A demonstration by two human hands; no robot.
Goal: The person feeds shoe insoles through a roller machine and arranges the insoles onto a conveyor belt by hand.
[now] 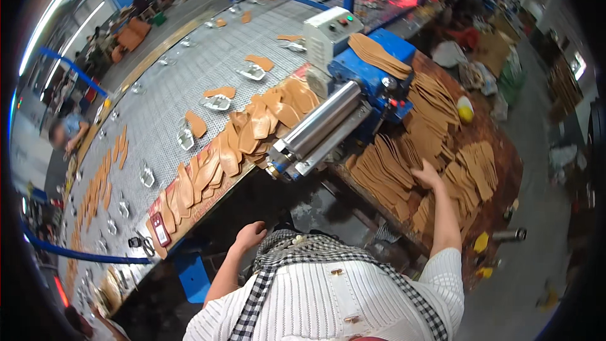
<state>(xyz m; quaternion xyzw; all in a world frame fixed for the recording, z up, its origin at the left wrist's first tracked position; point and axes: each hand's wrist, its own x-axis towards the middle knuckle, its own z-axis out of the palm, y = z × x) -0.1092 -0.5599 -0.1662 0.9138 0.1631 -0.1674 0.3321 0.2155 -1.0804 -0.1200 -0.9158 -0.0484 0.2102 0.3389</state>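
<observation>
head view, going left to right: far left, a long grey mesh conveyor (170, 88) runs away into the far scene, carrying scattered tan insoles and metal holders. along its near edge lies an overlapping row of tan insoles (240, 139). a red device (160, 230) lies on that edge, nearer the left. the left hand (250, 235) hangs low in the dark gap below the conveyor edge, fingers curled loosely inward, holding nothing that shows, well apart from the insoles. in the middle, a blue roller machine (353, 95) with two steel rollers stands with a small stack of insoles on its top. right of it, a wooden table (499, 170) is covered with fanned stacks of tan insoles (391, 177). the right hand (427, 175) is stretched out onto these stacks, fingers spread and pressed flat on the top insoles; the stack lies under the fingertips and to their left, but whether any one is pinched cannot be told. a yellow ball-like thing (465, 108) sits at the far right of the table.
</observation>
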